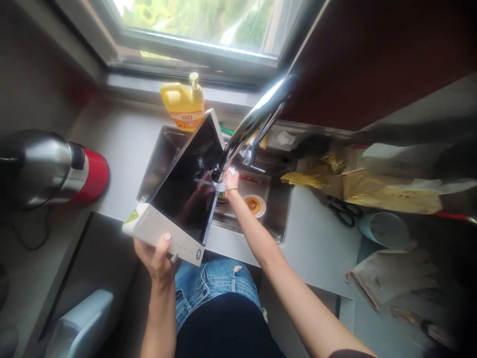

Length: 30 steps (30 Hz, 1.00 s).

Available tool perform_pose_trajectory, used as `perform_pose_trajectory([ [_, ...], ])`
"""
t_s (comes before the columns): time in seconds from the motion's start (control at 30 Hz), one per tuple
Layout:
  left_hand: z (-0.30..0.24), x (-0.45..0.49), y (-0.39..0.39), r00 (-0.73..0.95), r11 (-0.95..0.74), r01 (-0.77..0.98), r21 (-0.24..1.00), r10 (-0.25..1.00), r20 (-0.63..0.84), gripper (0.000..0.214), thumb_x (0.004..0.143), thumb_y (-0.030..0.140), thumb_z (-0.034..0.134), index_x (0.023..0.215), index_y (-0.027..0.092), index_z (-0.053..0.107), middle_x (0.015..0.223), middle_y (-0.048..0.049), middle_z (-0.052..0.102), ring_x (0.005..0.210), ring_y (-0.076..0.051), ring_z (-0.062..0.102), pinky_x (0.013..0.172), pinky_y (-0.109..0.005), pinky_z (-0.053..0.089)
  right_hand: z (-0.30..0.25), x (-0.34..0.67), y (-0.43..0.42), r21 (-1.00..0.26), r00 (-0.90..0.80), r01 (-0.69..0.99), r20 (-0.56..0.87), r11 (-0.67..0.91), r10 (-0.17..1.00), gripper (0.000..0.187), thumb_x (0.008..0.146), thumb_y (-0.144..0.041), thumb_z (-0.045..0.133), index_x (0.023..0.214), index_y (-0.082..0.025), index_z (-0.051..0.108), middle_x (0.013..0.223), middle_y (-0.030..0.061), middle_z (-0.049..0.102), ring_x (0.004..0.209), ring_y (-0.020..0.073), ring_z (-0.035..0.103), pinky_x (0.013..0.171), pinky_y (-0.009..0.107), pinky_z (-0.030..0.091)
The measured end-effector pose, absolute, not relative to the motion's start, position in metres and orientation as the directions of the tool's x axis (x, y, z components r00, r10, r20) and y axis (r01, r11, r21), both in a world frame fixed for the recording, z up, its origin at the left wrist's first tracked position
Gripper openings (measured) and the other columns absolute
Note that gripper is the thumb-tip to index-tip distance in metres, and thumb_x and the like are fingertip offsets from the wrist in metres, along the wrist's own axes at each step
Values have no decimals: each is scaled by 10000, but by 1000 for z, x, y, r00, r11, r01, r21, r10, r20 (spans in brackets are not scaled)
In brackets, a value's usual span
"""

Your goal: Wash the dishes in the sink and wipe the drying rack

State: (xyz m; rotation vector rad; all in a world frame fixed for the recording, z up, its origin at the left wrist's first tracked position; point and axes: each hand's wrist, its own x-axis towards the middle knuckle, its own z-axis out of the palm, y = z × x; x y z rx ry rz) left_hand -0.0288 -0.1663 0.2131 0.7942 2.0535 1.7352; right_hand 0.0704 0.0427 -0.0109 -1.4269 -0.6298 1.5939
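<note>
A flat white appliance with a glossy black glass top, like an induction cooker, is tilted over the sink. My left hand grips its white near side, thumb on the front face beside small markings. Beads of water and reflections show on the glass. At the appliance's right edge, under the tap, is my right hand. Its fingers are curled, with a bit of white at the fingertips that I cannot identify. A shallow dish with brown residue lies in the sink below my right wrist.
The chrome tap arches over the steel sink. A yellow pump jug stands behind, below the window. On the left is a red and steel kettle-like appliance. Scissors, a pale cup and gloves lie right.
</note>
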Motion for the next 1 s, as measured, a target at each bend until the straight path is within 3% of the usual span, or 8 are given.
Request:
perform_pose_trajectory([
  [0.07, 211, -27, -162, -784, 86, 197, 977, 612, 104, 563, 654, 365, 722, 1177, 185, 613, 961, -32, 623, 757, -152, 576, 676, -275, 472, 2, 66, 35, -876, 134, -183, -472, -447, 871, 254, 829, -256, 522, 1083, -239, 537, 1229, 57, 632, 1248, 180, 532, 1099, 375, 434],
  [0.2, 208, -26, -156, -785, 47, 146, 988, 613, 87, 588, 618, 322, 756, 1172, 185, 616, 950, -23, 615, 771, -146, 579, 692, -264, 470, 36, 52, -4, -937, -94, -59, -339, -345, 936, 387, 847, -257, 571, 1233, -239, 583, 1321, 75, 624, 1338, 248, 499, 1184, 428, 340],
  [0.33, 205, -29, -156, -787, 77, 154, 985, 613, 75, 596, 601, 318, 769, 1159, 180, 612, 948, -22, 612, 784, -151, 585, 717, -275, 477, 86, 44, -60, -998, -235, -39, -29, -39, 971, 438, 968, -318, 440, 1391, -283, 548, 1496, 26, 506, 1456, 207, 386, 1240, 404, 273],
  [0.53, 204, -42, -158, -792, 88, 166, 982, 606, 80, 571, 604, 360, 755, 1127, 175, 621, 908, -15, 608, 757, -150, 568, 727, -286, 473, 157, 36, -81, -899, -553, 55, 335, 435, 763, 476, 1003, -307, 441, 1473, -372, 480, 1538, -34, 462, 1508, 211, 289, 1252, 464, 212],
  [0.67, 207, -51, -159, -792, 106, 175, 979, 606, 76, 568, 616, 383, 732, 1132, 175, 619, 926, -21, 610, 747, -150, 568, 715, -288, 467, 139, 42, -74, -794, -563, 129, 435, 594, 703, 449, 982, -272, 509, 1408, -408, 554, 1467, -40, 548, 1385, 239, 468, 1191, 457, 321],
  [0.8, 210, -52, -160, -779, 106, 200, 974, 620, 93, 548, 619, 376, 729, 1121, 182, 624, 929, -28, 618, 754, -155, 577, 704, -286, 470, 117, 46, -69, -747, -476, 45, 567, 663, 672, 392, 1013, -247, 431, 1339, -304, 641, 1374, 42, 623, 1226, 192, 582, 1035, 346, 494],
  [0.9, 212, -52, -162, -786, 116, 198, 973, 612, 87, 530, 607, 371, 755, 1093, 194, 638, 909, -21, 616, 750, -158, 580, 682, -281, 473, 116, 31, -54, -738, -529, -26, 583, 675, 617, 362, 1011, -295, 463, 1316, -358, 648, 1337, -3, 646, 1216, 181, 587, 1060, 338, 487],
  [1.0, 217, -53, -169, -801, 96, 173, 980, 593, 83, 501, 591, 350, 774, 1052, 191, 655, 870, -8, 605, 717, -142, 571, 641, -259, 457, 106, 11, -19, -839, -437, 130, 430, 528, 790, 382, 1026, -297, 415, 1346, -328, 619, 1377, -5, 622, 1321, 188, 514, 1158, 379, 389],
])
